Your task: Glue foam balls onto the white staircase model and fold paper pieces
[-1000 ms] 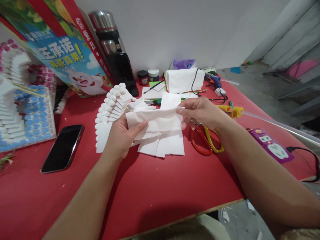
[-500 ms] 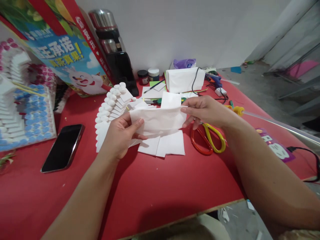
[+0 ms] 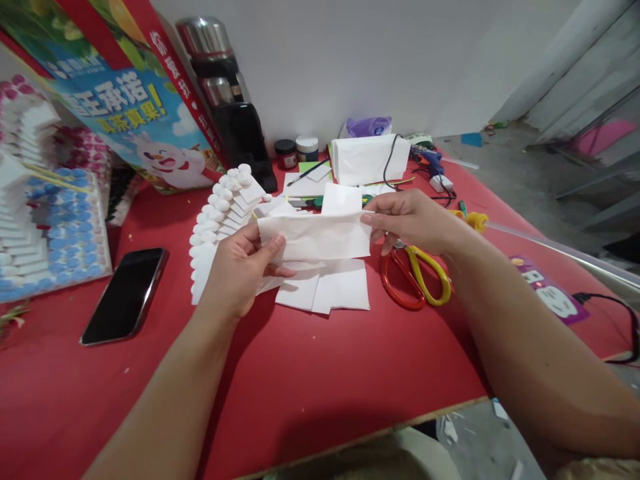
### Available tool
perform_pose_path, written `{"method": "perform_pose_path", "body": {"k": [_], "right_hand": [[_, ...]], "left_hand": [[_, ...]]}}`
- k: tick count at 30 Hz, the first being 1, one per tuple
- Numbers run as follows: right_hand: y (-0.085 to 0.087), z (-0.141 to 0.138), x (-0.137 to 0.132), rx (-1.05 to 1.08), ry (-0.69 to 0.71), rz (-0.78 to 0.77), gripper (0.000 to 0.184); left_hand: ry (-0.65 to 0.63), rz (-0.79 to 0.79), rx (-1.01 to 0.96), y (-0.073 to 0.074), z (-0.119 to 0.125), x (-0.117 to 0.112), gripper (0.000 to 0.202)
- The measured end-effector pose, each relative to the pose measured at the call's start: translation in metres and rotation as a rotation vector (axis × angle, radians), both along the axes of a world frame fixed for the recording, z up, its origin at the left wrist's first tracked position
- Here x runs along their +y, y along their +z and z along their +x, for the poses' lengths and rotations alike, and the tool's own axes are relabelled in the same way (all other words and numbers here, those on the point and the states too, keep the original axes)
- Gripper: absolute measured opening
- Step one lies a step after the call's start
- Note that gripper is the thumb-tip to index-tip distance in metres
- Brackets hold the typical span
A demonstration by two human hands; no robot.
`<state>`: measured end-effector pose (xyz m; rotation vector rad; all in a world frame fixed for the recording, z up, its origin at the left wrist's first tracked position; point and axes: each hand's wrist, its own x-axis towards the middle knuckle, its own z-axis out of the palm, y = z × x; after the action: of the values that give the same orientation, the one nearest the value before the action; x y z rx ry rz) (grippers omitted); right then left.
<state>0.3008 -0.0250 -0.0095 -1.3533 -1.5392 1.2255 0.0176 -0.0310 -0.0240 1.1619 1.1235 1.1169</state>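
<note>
A white strip of folded paper (image 3: 320, 239) is stretched level between my two hands, above the table. My left hand (image 3: 245, 267) pinches its left end, thumb in front and fingers behind. At the upper right corner, my right hand (image 3: 407, 220) grips the strip between thumb and fingers. Below and behind it lie loose white paper pieces (image 3: 340, 287), partly covered by the strip. Scissors (image 3: 417, 277) with one red and one yellow handle rest under my right hand, their blades mostly hidden. Left of the papers stands a fanned row of white pieces with round white tips (image 3: 215, 213).
On the red table (image 3: 280, 393) a phone (image 3: 125, 295) lies at left, near a blue-and-white craft piece (image 3: 75, 227). A printed bag (image 3: 135, 100), a steel flask (image 3: 207, 47) and paint jars (image 3: 287, 155) stand behind. A glue gun (image 3: 427, 160) with its cable lies back right.
The right end of the paper strip now sits flatter, its lower layers drawn together. Both hands stay almost in place.
</note>
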Motion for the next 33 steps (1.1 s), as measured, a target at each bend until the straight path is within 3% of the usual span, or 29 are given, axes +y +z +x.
{"method": "perform_pose_path", "body": {"k": [10, 21, 28, 33], "right_hand": [[-0.011, -0.001, 0.006, 0.235, -0.024, -0.146, 0.033], [-0.013, 0.002, 0.006, 0.167, -0.021, -0.106, 0.033], [-0.009, -0.001, 0.004, 0.139, -0.055, -0.1, 0.023], [-0.007, -0.004, 0.003, 0.136, -0.001, -0.152, 0.019]], "left_hand": [[0.006, -0.024, -0.015, 0.001, 0.002, -0.003, 0.035], [0.031, -0.138, -0.041, 0.006, 0.004, -0.004, 0.031], [0.027, -0.112, -0.053, 0.004, 0.002, -0.003, 0.032], [0.025, -0.025, -0.001, -0.003, -0.001, -0.001, 0.026]]}}
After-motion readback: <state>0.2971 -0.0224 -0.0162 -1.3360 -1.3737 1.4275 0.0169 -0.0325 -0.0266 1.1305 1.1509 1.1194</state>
